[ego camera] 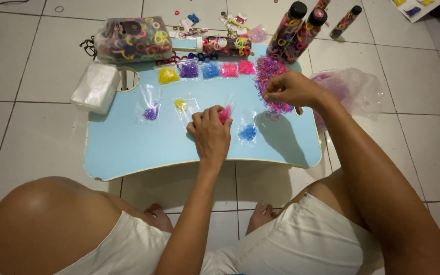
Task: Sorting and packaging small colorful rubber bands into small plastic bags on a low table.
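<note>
The left hand (211, 133) rested near the centre of the light blue desk (123, 153), its fingers (205, 116) curled around a small clear bag of pink bands (224, 114), which stuck up at about one o'clock from the knuckles. The right hand (292, 89) hovered at the two o'clock side of the desk, fingers pinched together on a few strands at the edge of a loose heap of pink and purple bands (271, 76); how much they gripped could not be told. The heap lay directly under and at eleven o'clock from that hand.

Just beside the left hand, at four o'clock from the pink bag, lay a small bag of blue bands (248, 132). At nine o'clock from the hand sat a bag with yellow bands (181, 105), and farther out a bag with purple bands (151, 111). Along the desk's far edge, at twelve o'clock, ran a row of filled little bags (207, 70) in yellow, purple, blue and pink. Beyond them lay a large clear bag of mixed coloured rings (134, 39) at eleven o'clock, and dark-capped bottles (296, 28) of rings at one o'clock. A stack of empty clear bags (95, 87) rested at the desk's ten o'clock corner. A crumpled plastic bag (355, 89) lay on the tiled floor (423, 86) at three o'clock.
</note>
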